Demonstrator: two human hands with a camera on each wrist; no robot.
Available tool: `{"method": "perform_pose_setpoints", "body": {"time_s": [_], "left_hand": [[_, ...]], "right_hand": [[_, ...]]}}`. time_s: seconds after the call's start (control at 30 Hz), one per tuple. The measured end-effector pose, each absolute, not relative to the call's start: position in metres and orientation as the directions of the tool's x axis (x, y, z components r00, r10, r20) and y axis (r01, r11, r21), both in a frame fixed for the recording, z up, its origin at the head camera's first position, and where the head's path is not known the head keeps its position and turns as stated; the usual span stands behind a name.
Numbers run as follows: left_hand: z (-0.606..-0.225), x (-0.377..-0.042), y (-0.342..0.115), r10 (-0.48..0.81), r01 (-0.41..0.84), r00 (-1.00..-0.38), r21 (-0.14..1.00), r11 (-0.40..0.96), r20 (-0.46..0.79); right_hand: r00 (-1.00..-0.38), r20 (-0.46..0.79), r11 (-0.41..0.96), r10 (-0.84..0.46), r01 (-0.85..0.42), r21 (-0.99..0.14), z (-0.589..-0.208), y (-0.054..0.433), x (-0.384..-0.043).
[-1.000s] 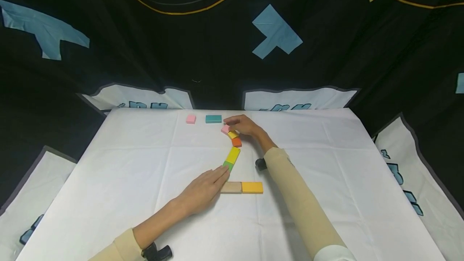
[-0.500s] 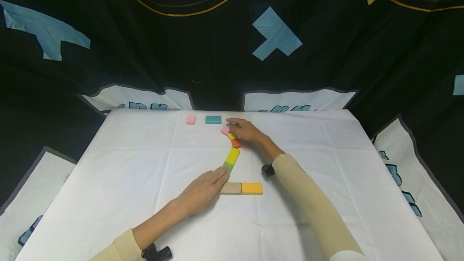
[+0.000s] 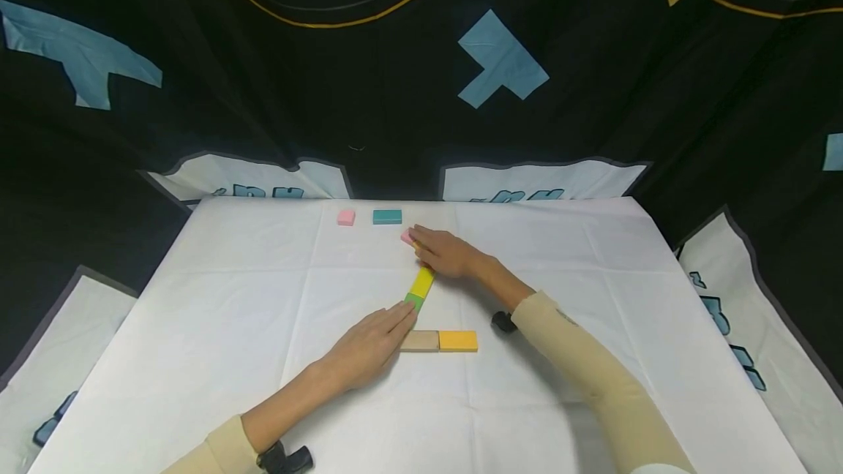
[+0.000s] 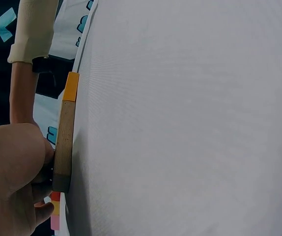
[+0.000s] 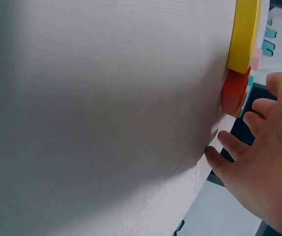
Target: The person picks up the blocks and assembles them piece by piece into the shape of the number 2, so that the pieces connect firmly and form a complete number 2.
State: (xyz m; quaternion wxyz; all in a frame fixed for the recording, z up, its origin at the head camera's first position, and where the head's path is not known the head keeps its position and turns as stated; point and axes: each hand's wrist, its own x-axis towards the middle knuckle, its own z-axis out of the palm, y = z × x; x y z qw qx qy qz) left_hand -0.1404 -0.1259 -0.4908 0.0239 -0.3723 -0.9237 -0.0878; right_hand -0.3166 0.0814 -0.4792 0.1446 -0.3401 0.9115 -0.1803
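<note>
In the head view my left hand (image 3: 372, 346) lies with straight fingers, its fingertips on a green block (image 3: 413, 301). A long yellow block (image 3: 423, 282) continues from the green one in a slanted line. My right hand (image 3: 448, 252) is over the far end of this line, hiding most of the small blocks there; a pink block (image 3: 407, 238) peeks out past its fingertips. From the right wrist, its fingers look spread and apart from the orange-red block (image 5: 234, 92). Beside the left hand lies a wooden block (image 3: 421, 341), end to end with an orange-yellow block (image 3: 458, 341).
Near the far edge of the white-covered table (image 3: 217, 298) lie a second pink block (image 3: 345, 218) and a teal block (image 3: 387, 217). A black curtain (image 3: 395, 93) hangs behind the table.
My right hand has moved slightly back toward me and now covers the small yellow and orange-red blocks. My left hand keeps its place on the green block.
</note>
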Motion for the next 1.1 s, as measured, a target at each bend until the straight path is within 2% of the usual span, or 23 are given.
{"method": "perform_pose_setpoints", "body": {"time_s": [0.23, 0.53, 0.77, 1.1], "left_hand": [[-0.490, -0.141, -0.126, 0.680, 0.688, -0.725, 0.157, 0.709, 0.105], [-0.491, -0.141, -0.126, 0.676, 0.683, -0.730, 0.160, 0.713, 0.104], [-0.491, -0.141, -0.126, 0.678, 0.688, -0.725, 0.155, 0.709, 0.118], [-0.492, -0.141, -0.126, 0.678, 0.688, -0.726, 0.150, 0.710, 0.120]], "right_hand": [[-0.733, -0.209, 0.758, -0.647, -0.588, -0.282, -0.479, 0.085, -0.305], [-0.716, -0.190, 0.740, -0.672, -0.648, -0.180, -0.477, 0.087, -0.301], [-0.728, -0.182, 0.750, -0.661, -0.648, -0.133, -0.479, 0.088, -0.300], [-0.737, -0.201, 0.764, -0.645, -0.632, -0.131, -0.482, 0.088, -0.299]]}}
